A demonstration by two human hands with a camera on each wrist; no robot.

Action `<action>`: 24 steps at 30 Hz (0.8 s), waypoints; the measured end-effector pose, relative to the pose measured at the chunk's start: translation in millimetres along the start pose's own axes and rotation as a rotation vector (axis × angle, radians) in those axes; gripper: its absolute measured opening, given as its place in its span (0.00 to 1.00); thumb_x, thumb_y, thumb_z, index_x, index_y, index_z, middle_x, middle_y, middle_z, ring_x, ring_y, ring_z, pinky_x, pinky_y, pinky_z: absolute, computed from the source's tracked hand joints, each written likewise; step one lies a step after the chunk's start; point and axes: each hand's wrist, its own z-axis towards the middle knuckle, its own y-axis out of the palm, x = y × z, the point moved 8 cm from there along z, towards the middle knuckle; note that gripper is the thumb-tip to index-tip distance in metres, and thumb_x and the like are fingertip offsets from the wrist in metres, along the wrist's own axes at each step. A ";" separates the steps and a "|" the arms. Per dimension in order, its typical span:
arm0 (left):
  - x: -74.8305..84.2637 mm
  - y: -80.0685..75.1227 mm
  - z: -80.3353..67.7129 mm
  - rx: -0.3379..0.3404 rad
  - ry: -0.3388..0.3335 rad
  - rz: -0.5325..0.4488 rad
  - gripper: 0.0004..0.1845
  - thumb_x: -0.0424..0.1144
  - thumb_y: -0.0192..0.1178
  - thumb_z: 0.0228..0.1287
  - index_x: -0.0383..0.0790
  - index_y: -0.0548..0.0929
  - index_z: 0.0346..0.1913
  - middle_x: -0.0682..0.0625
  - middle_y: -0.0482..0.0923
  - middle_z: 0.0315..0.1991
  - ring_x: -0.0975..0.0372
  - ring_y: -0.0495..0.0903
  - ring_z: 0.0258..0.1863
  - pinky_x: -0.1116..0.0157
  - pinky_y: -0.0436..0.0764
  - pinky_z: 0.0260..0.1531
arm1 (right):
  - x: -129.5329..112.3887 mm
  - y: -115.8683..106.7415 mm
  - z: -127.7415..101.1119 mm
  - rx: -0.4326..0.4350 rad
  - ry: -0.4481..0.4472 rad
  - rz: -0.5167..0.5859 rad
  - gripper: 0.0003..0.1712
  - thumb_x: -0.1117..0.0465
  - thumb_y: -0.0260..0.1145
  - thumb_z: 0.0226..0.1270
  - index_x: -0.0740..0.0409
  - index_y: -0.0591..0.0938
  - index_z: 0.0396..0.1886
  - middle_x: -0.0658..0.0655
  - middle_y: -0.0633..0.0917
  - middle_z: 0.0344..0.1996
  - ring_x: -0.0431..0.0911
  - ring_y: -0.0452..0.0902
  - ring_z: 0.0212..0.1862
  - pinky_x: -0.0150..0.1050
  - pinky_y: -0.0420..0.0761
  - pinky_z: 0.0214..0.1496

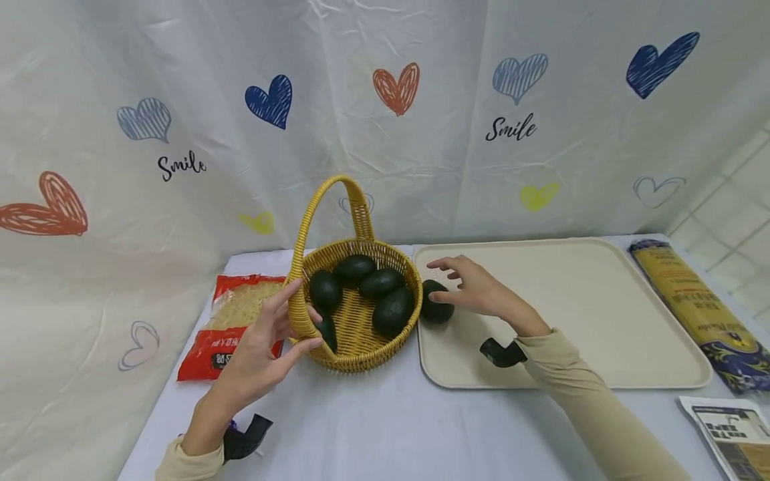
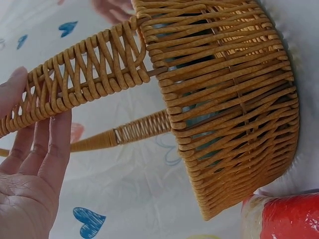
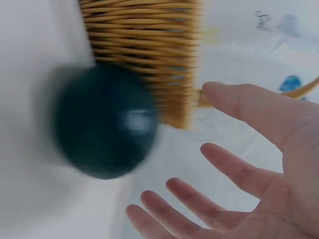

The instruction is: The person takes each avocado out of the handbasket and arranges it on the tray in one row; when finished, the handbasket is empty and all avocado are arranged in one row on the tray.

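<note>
You're unloading the basket point(image 1: 361, 321) — right hand point(image 1: 481, 290) released, fingers spread over the avocado point(image 1: 434, 304) on the tray point(image 1: 577, 314); left hand point(image 1: 265, 351) is bracing the handle, fingers straight. Next, I'd say: reaching for another.

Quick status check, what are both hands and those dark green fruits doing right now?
Left hand open, steadying basket. Right hand open above avocado on tray. Nothing in the way.

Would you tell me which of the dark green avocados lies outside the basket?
The avocado on the tray, right by the basket's rim under the right hand; the others all lie inside the basket.
</note>
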 end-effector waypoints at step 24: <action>-6.9 -0.3 -5.0 0.017 -0.071 0.074 0.59 0.18 0.75 0.52 0.43 0.54 0.83 0.37 0.71 0.73 0.46 0.83 0.58 0.74 0.83 0.52 | -97.4 47.6 29.3 -0.205 -0.128 -0.226 0.18 0.60 0.70 0.74 0.61 0.83 0.59 0.64 0.79 0.58 0.58 0.79 0.59 0.54 0.80 0.62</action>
